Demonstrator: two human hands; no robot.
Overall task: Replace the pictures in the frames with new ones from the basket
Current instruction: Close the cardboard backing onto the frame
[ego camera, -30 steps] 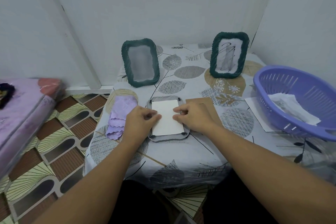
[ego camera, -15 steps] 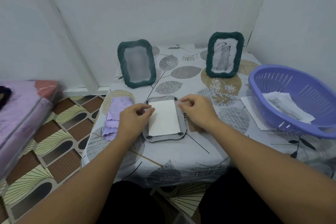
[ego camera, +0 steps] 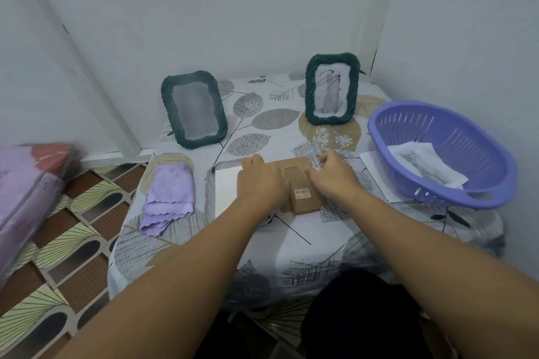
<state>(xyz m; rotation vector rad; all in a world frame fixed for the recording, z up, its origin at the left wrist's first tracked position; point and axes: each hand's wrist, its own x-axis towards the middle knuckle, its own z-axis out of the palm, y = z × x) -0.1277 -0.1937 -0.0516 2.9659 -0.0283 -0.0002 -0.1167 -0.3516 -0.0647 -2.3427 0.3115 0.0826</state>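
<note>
— Where's the backing board?
— The brown backing board [ego camera: 302, 189] lies over the face-down frame [ego camera: 224, 186] mid-tabletop [ego camera: 291, 242]. My left hand [ego camera: 259, 183] and right hand [ego camera: 332, 176] grip its sides, fingers curled.
— And the basket?
— The purple basket [ego camera: 437, 154] sits right, pictures [ego camera: 425, 163] inside.

A brown cardboard backing board [ego camera: 300, 183], its stand flap uppermost, is held over a face-down frame [ego camera: 210, 183] at centre frame, above a white sheet [ego camera: 226, 192]. Two dark green woven frames are seen upright behind: one [ego camera: 194, 109] upper left, another [ego camera: 332, 89] upper right showing a sketch. A purple basket [ego camera: 437, 154] of pictures [ego camera: 425, 165] is placed at right.
</note>
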